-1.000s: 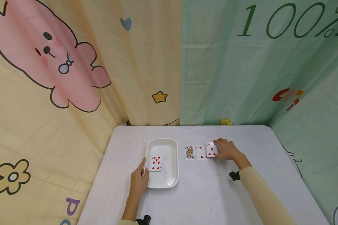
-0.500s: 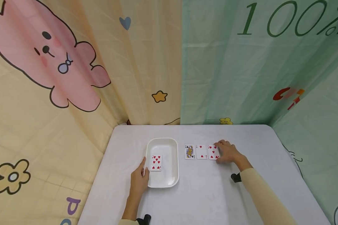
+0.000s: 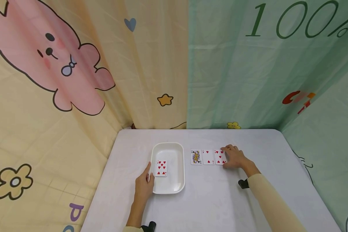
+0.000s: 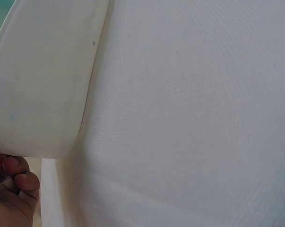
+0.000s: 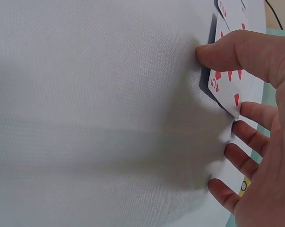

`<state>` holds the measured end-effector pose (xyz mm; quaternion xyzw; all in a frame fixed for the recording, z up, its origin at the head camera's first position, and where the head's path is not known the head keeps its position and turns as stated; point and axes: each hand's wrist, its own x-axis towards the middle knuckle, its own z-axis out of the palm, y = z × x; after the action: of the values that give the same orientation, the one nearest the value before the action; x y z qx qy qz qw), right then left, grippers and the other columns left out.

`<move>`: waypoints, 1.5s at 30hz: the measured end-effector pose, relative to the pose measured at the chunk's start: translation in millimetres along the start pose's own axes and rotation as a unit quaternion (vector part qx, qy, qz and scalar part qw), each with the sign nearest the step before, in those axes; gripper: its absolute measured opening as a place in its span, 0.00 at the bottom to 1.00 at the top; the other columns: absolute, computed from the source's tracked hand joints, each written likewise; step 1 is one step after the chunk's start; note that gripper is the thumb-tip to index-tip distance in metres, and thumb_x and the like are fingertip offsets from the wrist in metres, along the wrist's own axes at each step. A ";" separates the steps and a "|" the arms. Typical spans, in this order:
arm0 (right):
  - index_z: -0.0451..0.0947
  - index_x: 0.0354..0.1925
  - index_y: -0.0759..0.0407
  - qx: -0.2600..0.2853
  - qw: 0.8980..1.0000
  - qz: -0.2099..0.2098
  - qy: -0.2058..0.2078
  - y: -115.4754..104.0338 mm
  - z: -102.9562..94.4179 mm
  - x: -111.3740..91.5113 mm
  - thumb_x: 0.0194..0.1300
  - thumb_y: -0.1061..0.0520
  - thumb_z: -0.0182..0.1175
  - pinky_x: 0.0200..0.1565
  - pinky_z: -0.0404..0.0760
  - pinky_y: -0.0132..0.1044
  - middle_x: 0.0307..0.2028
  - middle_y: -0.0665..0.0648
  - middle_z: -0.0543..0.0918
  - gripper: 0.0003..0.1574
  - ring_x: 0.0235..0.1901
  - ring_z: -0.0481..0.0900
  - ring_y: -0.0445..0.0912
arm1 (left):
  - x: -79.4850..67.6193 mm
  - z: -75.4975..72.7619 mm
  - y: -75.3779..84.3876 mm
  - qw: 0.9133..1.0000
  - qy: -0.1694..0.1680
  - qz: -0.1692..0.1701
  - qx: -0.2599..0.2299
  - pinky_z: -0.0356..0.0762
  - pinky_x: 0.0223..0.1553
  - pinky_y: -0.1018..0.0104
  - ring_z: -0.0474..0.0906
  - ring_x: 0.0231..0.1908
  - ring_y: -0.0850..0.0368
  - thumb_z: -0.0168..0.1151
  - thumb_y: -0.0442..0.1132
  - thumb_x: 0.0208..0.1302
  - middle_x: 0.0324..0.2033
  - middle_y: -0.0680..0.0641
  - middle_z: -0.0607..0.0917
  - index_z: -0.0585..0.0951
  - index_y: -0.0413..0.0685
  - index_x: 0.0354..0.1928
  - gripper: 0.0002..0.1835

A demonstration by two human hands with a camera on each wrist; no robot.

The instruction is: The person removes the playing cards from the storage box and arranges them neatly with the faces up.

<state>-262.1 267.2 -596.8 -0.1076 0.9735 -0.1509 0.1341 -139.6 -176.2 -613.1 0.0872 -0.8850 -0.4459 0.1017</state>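
Note:
In the head view, my left hand holds the left rim of a white tray, thumb at the rim and other fingers outside. A hearts card, seemingly a seven, lies face up inside. To the right, a row of face-up cards holds a clubs face card, a two of hearts and a five of hearts. My right hand holds the five at its right end, thumb at the near edge, index finger at the far edge. In the right wrist view, its other fingers are spread beyond the card.
A white cloth covers the table. Behind it hang a yellow curtain and a green curtain, close to the table's back edge. Dark wrist straps show at both wrists.
My right hand has brought the five of hearts down and slightly right, from partly over the two to flat beside it. The left hand and tray have stayed in place.

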 end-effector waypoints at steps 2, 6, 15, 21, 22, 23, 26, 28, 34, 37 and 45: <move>0.68 0.73 0.56 -0.001 1.000 0.001 -0.001 -0.3 0.0 -0.4 0.50 0.45 0.73 0.64 0.66 0.70 0.68 0.68 0.67 0.54 0.67 0.64 0.66 | 0.4 -0.2 -0.4 1.000 -0.002 -0.001 0.001 0.63 0.22 0.72 0.61 0.20 0.63 0.60 0.33 0.71 0.18 0.53 0.67 0.73 0.54 0.74 0.30; 0.67 0.73 0.56 0.003 1.000 0.004 -0.002 -0.4 -0.3 -0.9 0.51 0.45 0.73 0.64 0.65 0.71 0.69 0.68 0.67 0.54 0.67 0.63 0.67 | 0.6 -0.6 -0.5 1.000 -0.008 -0.005 0.000 0.63 0.22 0.71 0.61 0.21 0.63 0.60 0.33 0.71 0.18 0.52 0.67 0.72 0.54 0.75 0.30; 0.66 0.74 0.57 0.009 1.000 -0.006 0.005 3.7 3.1 -0.7 0.53 0.39 0.74 0.63 0.65 0.74 0.68 0.68 0.67 0.56 0.67 0.64 0.67 | -0.1 -1.3 0.3 1.000 0.000 -0.005 -0.001 0.64 0.21 0.71 0.61 0.20 0.62 0.61 0.33 0.70 0.19 0.52 0.67 0.73 0.54 0.74 0.30; 0.64 0.75 0.58 0.014 1.000 -0.010 0.008 3.4 5.6 -0.8 0.54 0.35 0.72 0.63 0.63 0.76 0.70 0.69 0.67 0.58 0.68 0.63 0.68 | 0.7 -4.0 0.2 1.000 0.000 -0.002 0.001 0.63 0.22 0.71 0.60 0.20 0.62 0.61 0.34 0.71 0.19 0.52 0.67 0.73 0.54 0.74 0.30; 0.63 0.75 0.58 0.015 1.000 -0.008 0.009 2.4 5.7 -1.3 0.54 0.34 0.71 0.64 0.62 0.76 0.70 0.69 0.67 0.59 0.69 0.63 0.68 | 0.7 -4.5 0.3 1.000 0.000 -0.002 0.002 0.63 0.22 0.70 0.61 0.20 0.62 0.61 0.34 0.71 0.19 0.52 0.67 0.73 0.53 0.74 0.30; 0.63 0.75 0.58 0.016 1.000 -0.012 0.014 1.0 5.6 -1.9 0.55 0.33 0.71 0.65 0.62 0.75 0.71 0.70 0.67 0.59 0.69 0.63 0.68 | 0.5 -5.1 0.4 1.000 -0.001 -0.003 0.003 0.63 0.22 0.70 0.61 0.20 0.62 0.61 0.34 0.71 0.19 0.52 0.68 0.73 0.54 0.74 0.30; 0.64 0.75 0.59 0.020 0.999 -0.025 0.042 -6.8 3.0 -4.1 0.56 0.34 0.71 0.66 0.63 0.72 0.71 0.70 0.68 0.58 0.70 0.64 0.68 | 0.7 -6.8 0.0 1.000 -0.003 -0.004 0.005 0.63 0.22 0.71 0.61 0.20 0.62 0.61 0.34 0.71 0.20 0.52 0.68 0.73 0.54 0.74 0.30; 0.65 0.75 0.59 0.021 0.997 -0.034 0.070 -14.8 -0.9 -4.6 0.57 0.35 0.71 0.67 0.64 0.70 0.70 0.69 0.69 0.56 0.70 0.65 0.67 | 1.2 -7.9 -0.3 1.000 -0.004 -0.002 0.004 0.63 0.22 0.70 0.61 0.20 0.62 0.61 0.34 0.71 0.20 0.52 0.67 0.73 0.54 0.74 0.30; 0.66 0.74 0.58 0.027 0.990 -0.066 0.120 -50.1 -18.8 -2.5 0.59 0.39 0.72 0.68 0.67 0.67 0.70 0.66 0.71 0.53 0.69 0.68 0.64 | 2.4 -8.2 -1.3 1.000 -0.004 0.000 0.000 0.63 0.22 0.71 0.60 0.20 0.63 0.60 0.33 0.71 0.19 0.52 0.66 0.72 0.53 0.74 0.30; 0.66 0.74 0.57 0.029 0.987 -0.084 0.132 -71.9 -25.4 -1.4 0.59 0.38 0.72 0.68 0.67 0.66 0.70 0.65 0.71 0.53 0.69 0.69 0.63 | 2.0 -7.1 -1.2 1.000 -0.002 -0.001 -0.003 0.63 0.21 0.71 0.60 0.19 0.63 0.61 0.33 0.70 0.19 0.53 0.66 0.73 0.53 0.74 0.30; 0.67 0.74 0.55 0.033 0.980 -0.128 0.149 -125.9 -29.9 7.9 0.57 0.27 0.68 0.69 0.67 0.63 0.71 0.61 0.72 0.57 0.71 0.69 0.60 | 0.1 -2.0 0.3 1.000 -0.018 -0.011 -0.011 0.65 0.23 0.71 0.62 0.21 0.61 0.60 0.34 0.72 0.20 0.52 0.67 0.71 0.55 0.75 0.31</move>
<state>-257.1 155.8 -530.6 -0.2031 0.9552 -0.2133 -0.0298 -139.1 -177.6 -611.7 0.0875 -0.8807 -0.4582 0.0819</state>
